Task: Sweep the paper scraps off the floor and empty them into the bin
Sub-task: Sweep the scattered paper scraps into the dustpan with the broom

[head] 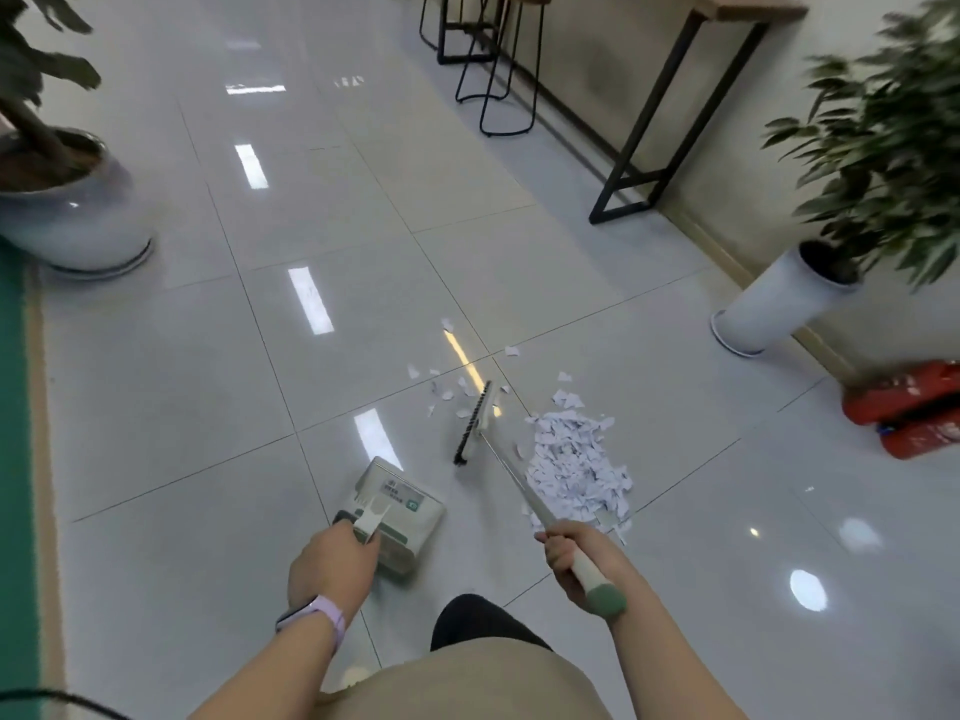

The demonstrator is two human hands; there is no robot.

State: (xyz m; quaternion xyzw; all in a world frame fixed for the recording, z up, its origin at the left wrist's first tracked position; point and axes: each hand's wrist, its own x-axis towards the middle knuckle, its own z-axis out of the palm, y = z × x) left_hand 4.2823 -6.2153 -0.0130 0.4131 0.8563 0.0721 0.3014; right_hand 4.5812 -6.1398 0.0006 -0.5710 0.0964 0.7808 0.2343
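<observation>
Right hand (576, 561) grips broom handle (524, 491), left hand (332, 563) grips dustpan (402, 504); a hard flick could scatter the centre-right scrap pile (576, 465).

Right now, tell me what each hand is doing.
Left hand: closed, gripping the dustpan handle.
Right hand: closed, gripping the broom handle.

Open tile floor (322, 387) lay ahead & left. Obstacles: big planter (72, 210) far left, tall white planter (769, 304) and red fire extinguishers (909, 413) on right, table legs (639, 163) w/ stools (493, 70) by wall.
</observation>
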